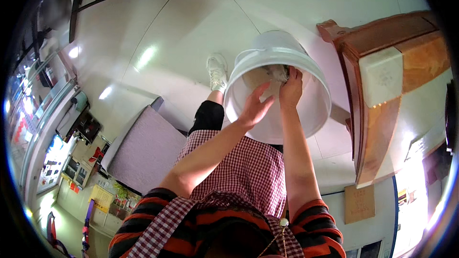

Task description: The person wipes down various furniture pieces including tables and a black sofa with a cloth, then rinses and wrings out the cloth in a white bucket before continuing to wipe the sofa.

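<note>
A white plastic bucket [281, 41] is in front of me, tipped so that its mouth faces me. My right hand [291, 87] reaches inside it and grips a greyish-white rag [278, 72], whose far part rests against the inner wall or bottom. Some of the rag is hidden behind my fingers. My left hand [255, 105] hovers at the bucket's mouth, fingers apart and holding nothing. Below the bucket, a red-and-white checked apron [236, 168] covers my lap.
To the right stands a carved wooden table [353, 114] with a glossy patterned top. A pale mauve cushioned seat [147, 150] is at my left. My white shoe [217, 70] rests on the shiny tiled floor [179, 43]. Cardboard [359, 204] is at lower right.
</note>
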The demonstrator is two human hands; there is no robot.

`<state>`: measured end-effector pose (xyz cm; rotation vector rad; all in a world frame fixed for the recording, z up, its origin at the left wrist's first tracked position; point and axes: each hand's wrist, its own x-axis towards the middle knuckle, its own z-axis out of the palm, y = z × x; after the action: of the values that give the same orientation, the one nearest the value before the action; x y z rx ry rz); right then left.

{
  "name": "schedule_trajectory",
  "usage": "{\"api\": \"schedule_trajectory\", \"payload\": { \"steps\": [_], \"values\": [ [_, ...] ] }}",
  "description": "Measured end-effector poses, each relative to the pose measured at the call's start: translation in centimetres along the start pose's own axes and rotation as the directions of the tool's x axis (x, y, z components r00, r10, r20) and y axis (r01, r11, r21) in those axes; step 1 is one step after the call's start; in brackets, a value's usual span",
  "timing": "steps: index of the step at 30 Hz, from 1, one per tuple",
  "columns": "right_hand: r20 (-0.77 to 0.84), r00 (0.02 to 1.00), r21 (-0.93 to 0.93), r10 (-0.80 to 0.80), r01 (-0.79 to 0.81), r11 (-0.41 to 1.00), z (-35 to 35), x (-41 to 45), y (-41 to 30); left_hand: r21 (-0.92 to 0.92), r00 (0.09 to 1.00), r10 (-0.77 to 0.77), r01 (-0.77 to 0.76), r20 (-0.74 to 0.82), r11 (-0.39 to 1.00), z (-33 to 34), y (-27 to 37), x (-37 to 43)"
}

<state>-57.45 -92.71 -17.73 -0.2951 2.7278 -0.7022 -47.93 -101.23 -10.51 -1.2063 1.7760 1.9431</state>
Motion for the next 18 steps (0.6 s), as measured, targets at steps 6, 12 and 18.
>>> {"api": "schedule_trajectory", "payload": {
  "steps": [6,12,18],
  "values": [
    [0.26,0.936,-0.366,0.237,-0.132,0.921,4.7,1.4,2.9,0.039,0.987,-0.151,0.149,0.048,0.988,-0.5,2.0,-4.1],
    [0.565,0.696,-0.334,0.444,-0.299,0.894,3.9,2.2,6.6,-0.082,0.965,-0.241,0.25,0.103,0.965,0.5,0.6,-2.9],
    [0.279,0.957,0.342,0.077,-0.174,0.923,-4.7,-10.4,-0.6,-0.337,0.825,-0.507,0.564,0.248,0.754,-2.1,1.1,-0.7]
  ]
}}
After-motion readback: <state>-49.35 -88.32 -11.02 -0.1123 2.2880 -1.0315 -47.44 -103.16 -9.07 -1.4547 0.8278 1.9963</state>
